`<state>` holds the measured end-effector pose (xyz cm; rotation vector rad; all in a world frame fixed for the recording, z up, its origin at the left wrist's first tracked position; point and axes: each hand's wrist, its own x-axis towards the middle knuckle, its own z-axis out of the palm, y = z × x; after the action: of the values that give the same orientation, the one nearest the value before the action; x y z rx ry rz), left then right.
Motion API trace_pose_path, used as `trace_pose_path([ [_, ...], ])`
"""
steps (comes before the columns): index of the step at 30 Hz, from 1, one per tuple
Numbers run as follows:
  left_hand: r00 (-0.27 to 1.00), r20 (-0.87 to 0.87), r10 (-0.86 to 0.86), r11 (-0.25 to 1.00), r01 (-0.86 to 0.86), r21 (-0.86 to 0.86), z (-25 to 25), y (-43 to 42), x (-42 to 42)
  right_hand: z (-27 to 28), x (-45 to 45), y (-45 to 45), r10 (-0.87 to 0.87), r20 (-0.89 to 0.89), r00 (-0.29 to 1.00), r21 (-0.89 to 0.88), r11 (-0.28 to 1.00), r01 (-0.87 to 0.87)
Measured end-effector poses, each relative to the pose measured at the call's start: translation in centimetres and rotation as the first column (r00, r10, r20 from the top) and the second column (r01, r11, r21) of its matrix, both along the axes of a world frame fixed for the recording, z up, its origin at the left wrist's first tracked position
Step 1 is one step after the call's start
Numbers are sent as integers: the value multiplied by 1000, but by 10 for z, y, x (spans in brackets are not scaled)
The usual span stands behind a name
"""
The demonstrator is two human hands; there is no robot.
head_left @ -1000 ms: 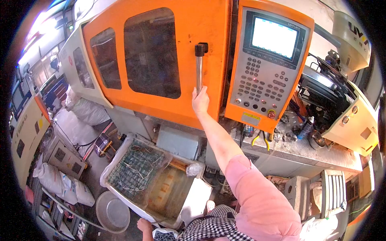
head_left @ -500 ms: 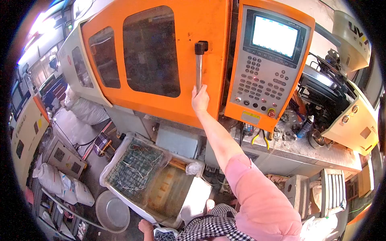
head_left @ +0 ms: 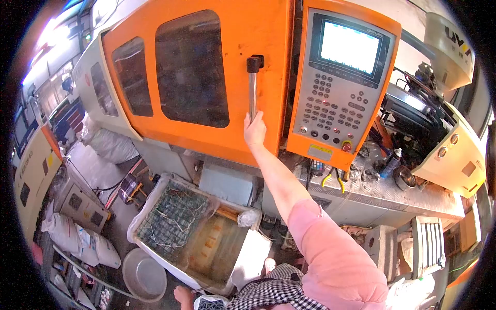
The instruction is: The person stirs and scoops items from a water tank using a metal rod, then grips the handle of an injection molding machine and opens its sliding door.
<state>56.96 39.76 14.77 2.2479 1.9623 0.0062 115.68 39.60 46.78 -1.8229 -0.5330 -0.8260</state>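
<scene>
My right hand (head_left: 254, 129) is wrapped round the lower end of a metal door handle (head_left: 252, 93) on the orange machine door (head_left: 243, 31). Dark windows (head_left: 191, 67) fill much of that door, which looks closed. Low in the view, my left hand (head_left: 183, 295) is curled, with a thin, dark tool (head_left: 200, 289) sticking out of it; its kind is too small to make out. Just beside that hand stands a small container (head_left: 211, 301) with dark thin pieces in it. Right of the handle is a control panel (head_left: 330, 103) with a lit screen.
Below the door sits a white-rimmed bin (head_left: 139, 219) holding green netting and thin scraps. A round basin (head_left: 144, 274) stands on the floor at left, near white sacks (head_left: 98, 245). Yellow-handled pliers (head_left: 333, 181) and a metal bowl (head_left: 404, 178) lie on the machine ledge.
The view has shifted slightly. My right hand stays on the handle, and the door has not visibly slid. My left hand has moved a little to the left with the thin tool.
</scene>
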Motion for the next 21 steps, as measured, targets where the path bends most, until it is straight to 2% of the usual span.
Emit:
trace_pose_path([
  [2, 997, -65, -29, 1000, 29, -12, -11, -3, -6, -2, 3, 1, 12, 25, 1000, 10, 1000, -13],
  [6, 997, -12, -72, 997, 72, -34, -22, -11, 1, -2, 2, 0, 20, 63, 998, 24, 999, -21],
  [7, 985, -12, -174, 983, 173, -62, -27, -7, 0, -2, 1, 0, 20, 62, 998, 23, 1000, -21],
  [8, 985, -12, -174, 983, 173, -63, -33, -5, 1, -1, 0, 0, 21, 74, 997, 27, 999, -23],
  [10, 991, 18, -132, 991, 131, 11, -32, -4, 8, -3, 1, 0, 22, 88, 996, 32, 999, -25],
  [14, 998, 2, -62, 998, 62, 4, -27, 5, 16, -1, 0, -1, 37, 18, 999, 10, 999, -37],
  [15, 999, 6, -49, 999, 49, -9, -11, 4, 18, -1, 0, -2, 37, 10, 999, 4, 999, -37],
  [17, 1000, -6, 23, 999, -23, -27, -3, 6, 20, -1, 0, -2, 38, 29, 999, 19, 999, -39],
  [21, 999, 8, 43, 999, -43, -31, -2, 6, 7, -2, 1, -1, 39, 57, 998, 29, 999, -41],
])
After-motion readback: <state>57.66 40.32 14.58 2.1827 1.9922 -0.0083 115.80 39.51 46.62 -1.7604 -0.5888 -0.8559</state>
